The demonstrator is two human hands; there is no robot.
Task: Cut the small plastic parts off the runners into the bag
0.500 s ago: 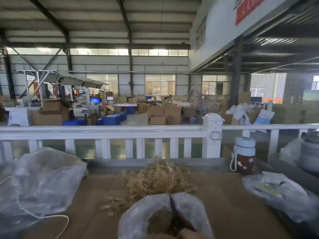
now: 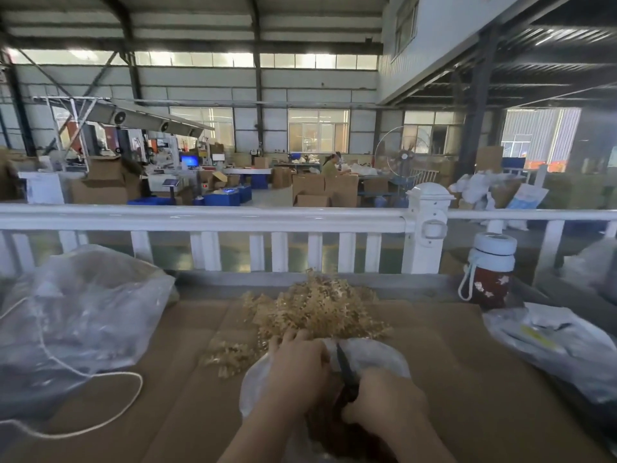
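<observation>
Over the open mouth of the bag (image 2: 377, 357), at the near edge of the cardboard-covered surface (image 2: 444, 369), both hands worked close together — the left hand (image 2: 297, 367) curled down at the near edge of the heap, though what its grip held was hidden, and the right hand (image 2: 384, 401) wrapped around the handles of dark scissors (image 2: 345, 369), blades pointing away. The pile of tan runners (image 2: 317, 309) lay just beyond, touching the bag's far rim. To cut well, I judged, each snip should fall directly above the opening so the parts drop inside rather than scatter. Counted: one pair of scissors, one working bag, one heap of runners, one bottle (image 2: 489, 272) — and two other plastic bags, left (image 2: 76, 315) and right (image 2: 554, 342).
</observation>
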